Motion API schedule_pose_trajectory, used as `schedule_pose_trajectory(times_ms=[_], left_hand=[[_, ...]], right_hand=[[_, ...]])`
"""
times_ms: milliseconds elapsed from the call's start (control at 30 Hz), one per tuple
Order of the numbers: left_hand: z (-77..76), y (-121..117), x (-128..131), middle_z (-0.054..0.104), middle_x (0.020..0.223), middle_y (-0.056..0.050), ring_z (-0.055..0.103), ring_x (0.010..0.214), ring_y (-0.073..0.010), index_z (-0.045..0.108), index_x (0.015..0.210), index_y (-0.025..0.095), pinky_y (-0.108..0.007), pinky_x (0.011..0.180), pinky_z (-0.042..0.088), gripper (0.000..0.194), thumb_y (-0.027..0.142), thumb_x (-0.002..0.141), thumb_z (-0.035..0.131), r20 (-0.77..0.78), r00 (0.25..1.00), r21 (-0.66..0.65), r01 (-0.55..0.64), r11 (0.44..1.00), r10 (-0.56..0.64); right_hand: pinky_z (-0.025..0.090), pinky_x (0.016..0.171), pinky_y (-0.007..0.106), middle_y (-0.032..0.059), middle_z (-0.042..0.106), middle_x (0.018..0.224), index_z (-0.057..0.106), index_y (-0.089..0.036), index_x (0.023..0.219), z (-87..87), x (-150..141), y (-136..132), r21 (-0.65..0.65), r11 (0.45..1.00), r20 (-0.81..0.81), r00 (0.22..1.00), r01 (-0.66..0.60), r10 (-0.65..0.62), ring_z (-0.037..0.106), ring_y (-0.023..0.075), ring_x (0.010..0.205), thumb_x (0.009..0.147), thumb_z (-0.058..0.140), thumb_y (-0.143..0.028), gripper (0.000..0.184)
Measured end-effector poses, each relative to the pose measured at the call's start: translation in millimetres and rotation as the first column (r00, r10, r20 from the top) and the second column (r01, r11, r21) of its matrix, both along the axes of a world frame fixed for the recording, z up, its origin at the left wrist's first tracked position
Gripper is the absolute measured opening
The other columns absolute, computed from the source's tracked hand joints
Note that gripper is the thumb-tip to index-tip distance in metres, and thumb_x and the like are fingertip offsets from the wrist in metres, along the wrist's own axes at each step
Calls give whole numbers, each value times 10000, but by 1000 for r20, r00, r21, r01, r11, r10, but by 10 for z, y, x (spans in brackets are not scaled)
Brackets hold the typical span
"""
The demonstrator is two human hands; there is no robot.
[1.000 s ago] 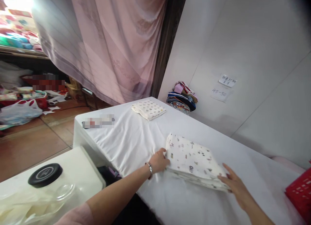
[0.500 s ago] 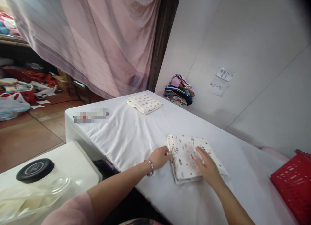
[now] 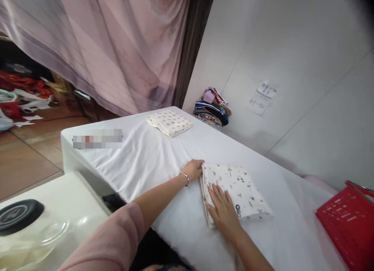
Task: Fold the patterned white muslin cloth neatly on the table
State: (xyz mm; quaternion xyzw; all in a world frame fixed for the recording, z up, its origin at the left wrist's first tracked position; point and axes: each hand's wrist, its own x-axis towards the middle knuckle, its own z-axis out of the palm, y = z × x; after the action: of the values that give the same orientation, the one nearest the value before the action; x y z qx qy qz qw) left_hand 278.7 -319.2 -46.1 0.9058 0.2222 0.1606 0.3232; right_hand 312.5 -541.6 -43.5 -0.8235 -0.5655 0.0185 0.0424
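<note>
A folded white cloth [image 3: 245, 189] with small printed figures lies on the white-covered table [image 3: 163, 173] before me. At its far left corner is my left hand [image 3: 193, 170], its fingers closed on the layered edge. My right hand [image 3: 223, 208] lies flat over the near left part of the cloth, fingers spread and pressing on the fabric. Farther back on the table rests a second folded white cloth [image 3: 170, 123] with rows of small grey motifs; neither hand touches it.
A blurred-out long object [image 3: 97, 139] lies at the table's far left. On the right stands a red plastic basket [image 3: 347, 224]. Folded clothes [image 3: 212, 109] are stacked by the wall. A white surface [image 3: 73, 193] at left carries a round black lid [image 3: 22, 216].
My right hand has slid from the cloth's right part to its near left part and flattened. My left hand has moved up to the far left corner. The view has shifted slightly.
</note>
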Motion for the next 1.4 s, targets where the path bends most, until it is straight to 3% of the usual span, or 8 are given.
schedule_pose_trajectory(times_ms=[167,300,600,733,933,1133,1400], left_hand=[[23,168,95,666,946,-24,563,969,-190,661,1000,279,-282,896,376,310,237,791,436,-68,996,-8,-62,998,61],[-4,211,106,675,914,-13,585,908,-184,669,984,295,-280,871,386,301,248,779,453,-71,996,-10,-51,999,50],[-32,211,119,655,974,-39,526,1031,-205,653,1013,278,-331,953,328,314,249,779,446,-52,997,28,-49,998,50],[-23,218,71,663,974,-7,562,973,-181,634,1046,291,-306,952,349,334,232,765,463,-45,999,-2,-10,1000,10],[-87,208,-1,582,1188,43,512,1096,-131,453,1277,270,-248,1001,351,590,113,709,482,113,991,-210,90,974,-67],[-145,222,49,581,1194,26,488,1134,-122,592,1133,254,-228,1026,323,438,89,763,426,155,973,-86,188,978,-173],[-166,250,123,634,1078,1,556,1015,-142,646,1036,252,-253,960,385,376,122,777,407,51,998,-112,49,992,-43]], right_hand=[[148,1086,477,29,140,1474,183,-225,1414,-14,-18,11,-11,1000,16,1000,-5,6,100,221,1354,926,207,-454,540],[145,1087,474,24,128,1477,195,-240,1411,-10,-25,6,-28,1000,19,1000,-4,5,94,225,1355,925,213,-459,533],[144,1082,477,26,135,1476,207,-245,1407,60,-49,69,-62,998,-17,1000,21,-22,93,221,1356,922,197,-478,538],[142,1083,476,20,131,1477,207,-255,1406,37,-59,65,-51,999,-13,1000,14,-15,96,225,1355,921,210,-476,533],[136,1092,457,14,154,1473,239,-252,1399,33,-32,42,-31,999,-41,999,33,-35,119,225,1352,914,250,-477,535],[128,1090,465,6,170,1473,208,-265,1405,163,-39,127,-26,998,-187,980,63,-67,123,208,1353,908,251,-490,547],[92,1088,476,86,92,1481,124,-158,1426,145,-269,231,-53,998,-112,994,-21,15,91,261,1353,872,298,-559,706]])
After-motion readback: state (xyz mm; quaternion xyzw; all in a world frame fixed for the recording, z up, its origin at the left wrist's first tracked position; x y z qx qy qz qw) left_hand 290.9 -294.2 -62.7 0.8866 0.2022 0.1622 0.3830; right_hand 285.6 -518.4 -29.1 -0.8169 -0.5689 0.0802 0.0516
